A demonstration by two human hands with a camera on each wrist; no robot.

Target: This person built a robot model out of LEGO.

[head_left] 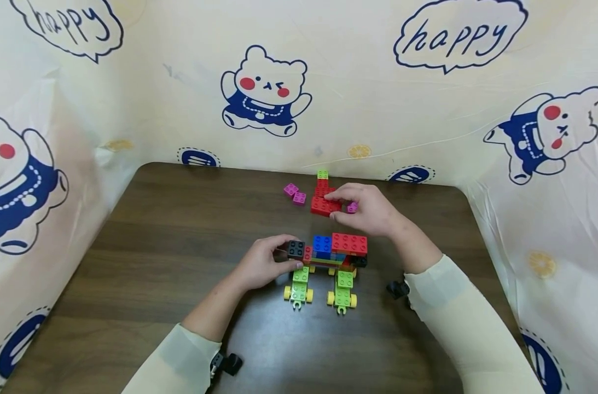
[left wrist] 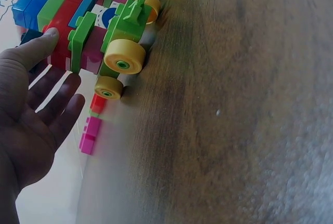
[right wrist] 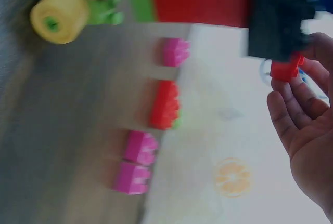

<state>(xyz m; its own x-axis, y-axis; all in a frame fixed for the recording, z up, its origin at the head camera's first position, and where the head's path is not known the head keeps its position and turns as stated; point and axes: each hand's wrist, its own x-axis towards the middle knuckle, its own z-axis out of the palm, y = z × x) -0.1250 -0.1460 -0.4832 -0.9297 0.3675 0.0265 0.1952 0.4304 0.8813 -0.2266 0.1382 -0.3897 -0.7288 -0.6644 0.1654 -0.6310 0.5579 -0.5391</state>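
A toy vehicle of building bricks (head_left: 323,254) stands on yellow wheels in the middle of the table, with blue and red bricks on top and green wheel bases (head_left: 344,290). My left hand (head_left: 266,262) grips its left end around a black brick (head_left: 296,249); in the left wrist view the thumb lies on the red layer. Beyond the vehicle my right hand (head_left: 365,208) pinches a red brick (head_left: 325,206). In the right wrist view that red brick (right wrist: 285,69) is raised between thumb and fingers. Behind it in the head view are red bricks (head_left: 322,186) with a green brick (head_left: 323,174).
Two magenta bricks (head_left: 295,193) lie left of the red bricks, and another magenta brick (head_left: 352,208) shows beside my right hand. The wooden table (head_left: 156,262) meets a cloth backdrop (head_left: 180,98) printed with bears at its far edge.
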